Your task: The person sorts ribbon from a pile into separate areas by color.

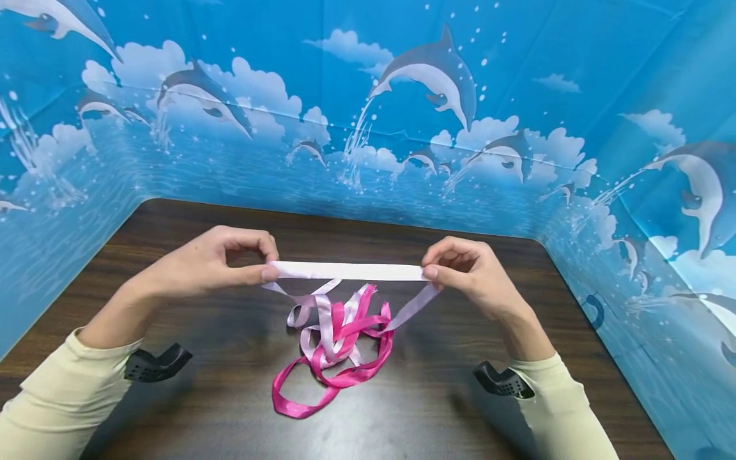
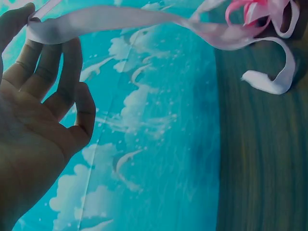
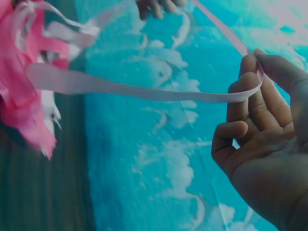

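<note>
A pale pink satin ribbon (image 1: 351,271) stretches flat and level between both hands above the table. The left hand (image 1: 221,262) pinches it between thumb and forefinger at the left end of this span. At the right end the right hand (image 1: 468,271) pinches it the same way. From each pinch the ribbon trails down to a loose heap of ribbon (image 1: 339,332), pale pink mixed with hot pink (image 1: 299,409). In the left wrist view a loose curled ribbon end (image 2: 264,82) hangs over the wood. The right wrist view shows the ribbon (image 3: 159,94) bending round the fingertips.
Under the hands lies a dark wood-grain table (image 1: 230,415). A blue sheet printed with dolphins (image 1: 374,160) stands along its back and sides. A black wrist mount (image 1: 158,364) sits at the left sleeve, another black mount (image 1: 503,381) at the right one.
</note>
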The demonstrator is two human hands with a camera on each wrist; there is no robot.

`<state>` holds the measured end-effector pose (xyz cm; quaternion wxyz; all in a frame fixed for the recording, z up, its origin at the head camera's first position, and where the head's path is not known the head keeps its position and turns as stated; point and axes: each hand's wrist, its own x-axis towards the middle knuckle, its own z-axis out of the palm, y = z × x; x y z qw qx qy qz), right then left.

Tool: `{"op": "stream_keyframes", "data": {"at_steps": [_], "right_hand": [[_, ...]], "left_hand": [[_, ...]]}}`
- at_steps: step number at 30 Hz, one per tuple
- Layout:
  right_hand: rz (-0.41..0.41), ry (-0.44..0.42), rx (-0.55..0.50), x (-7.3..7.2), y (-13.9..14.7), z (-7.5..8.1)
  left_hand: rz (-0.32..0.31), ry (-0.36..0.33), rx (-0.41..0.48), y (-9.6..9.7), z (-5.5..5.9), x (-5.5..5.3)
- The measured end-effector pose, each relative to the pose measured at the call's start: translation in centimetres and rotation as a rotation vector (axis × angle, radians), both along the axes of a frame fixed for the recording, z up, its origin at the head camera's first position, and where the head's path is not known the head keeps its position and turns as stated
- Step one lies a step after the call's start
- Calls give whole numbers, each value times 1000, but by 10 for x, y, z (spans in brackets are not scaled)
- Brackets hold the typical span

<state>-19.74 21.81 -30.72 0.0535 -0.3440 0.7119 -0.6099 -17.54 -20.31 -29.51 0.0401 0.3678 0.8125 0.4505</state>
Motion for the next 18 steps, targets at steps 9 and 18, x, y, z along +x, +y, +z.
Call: {"op": "stream_keyframes", "data": {"at_steps": [9, 18], "right_hand": [[-132, -24, -126, -11, 40, 13], [-346, -71, -287, -35, 81, 7]], "left_hand": [[183, 5, -16, -27, 8, -5], [250, -33, 88, -63, 0, -21]]}}
